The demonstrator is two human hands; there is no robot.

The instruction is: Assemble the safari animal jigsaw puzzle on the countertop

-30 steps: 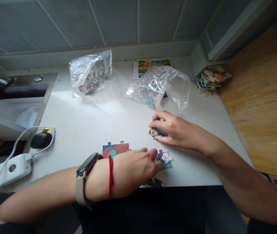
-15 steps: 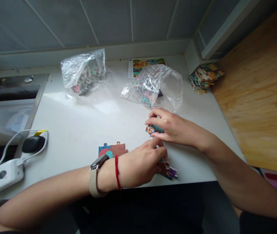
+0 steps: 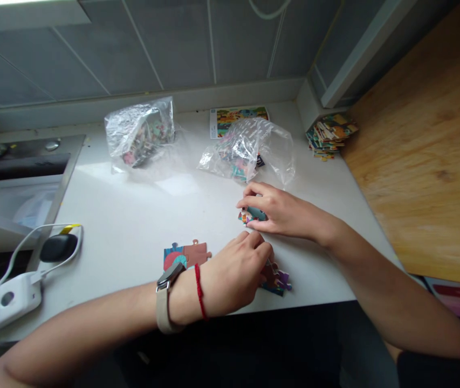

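My right hand (image 3: 280,211) grips a small group of puzzle pieces (image 3: 246,215) between thumb and fingers, a little above the middle of the white counter. Just below and left of it is my left hand (image 3: 241,272), its fingers curled down over brown and purple puzzle pieces (image 3: 277,280) near the front edge; the fingertips are partly hidden, and what they pinch is unclear. Joined brown, blue and red pieces (image 3: 187,254) lie on the counter, partly covered by my left wrist, which wears a watch and a red cord.
Two clear plastic bags of pieces (image 3: 141,132) (image 3: 249,148) lie at the back, with a picture card (image 3: 235,116) behind the right one. Stacked pieces (image 3: 330,134) sit at the back right. A sink (image 3: 63,183) and white power strip (image 3: 15,299) are at the left.
The camera view has tilted up a little, so the counter items appear slightly shifted. My left fingers have moved slightly over the pieces; my right hand keeps its grip.
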